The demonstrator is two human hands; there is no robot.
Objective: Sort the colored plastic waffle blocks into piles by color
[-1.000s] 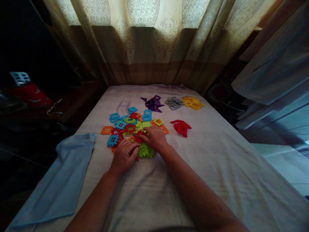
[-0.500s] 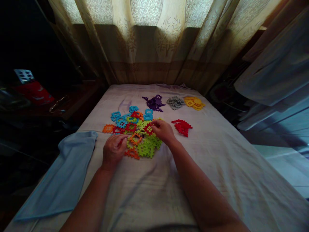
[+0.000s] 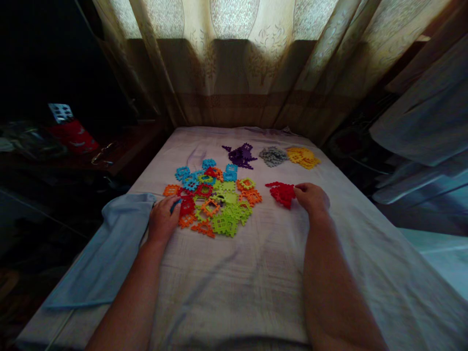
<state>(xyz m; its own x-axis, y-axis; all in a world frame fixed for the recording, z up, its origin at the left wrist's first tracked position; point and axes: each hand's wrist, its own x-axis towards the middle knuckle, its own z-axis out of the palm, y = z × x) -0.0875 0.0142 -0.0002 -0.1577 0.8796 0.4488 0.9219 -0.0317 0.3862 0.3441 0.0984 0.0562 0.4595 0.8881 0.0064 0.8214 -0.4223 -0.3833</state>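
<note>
Now, in the head view, the right hand [image 3: 310, 199] has left the mixed heap of pieces [image 3: 214, 202], where it pinched a red piece half a second ago, and rests at the red pile [image 3: 281, 193], fingertips touching its right edge; whether it still grips that piece I cannot tell. So one more red piece appears to have gone over to its own colour. The left hand [image 3: 163, 218] has slid to the heap's left edge, fingers curled, seemingly over a blue piece beside the blue cloth [image 3: 106, 248]. Purple pile [image 3: 241, 155], grey pile [image 3: 272, 156] and yellow pile [image 3: 302, 157] lie apart, farther up the white sheet [image 3: 256, 273].
</note>
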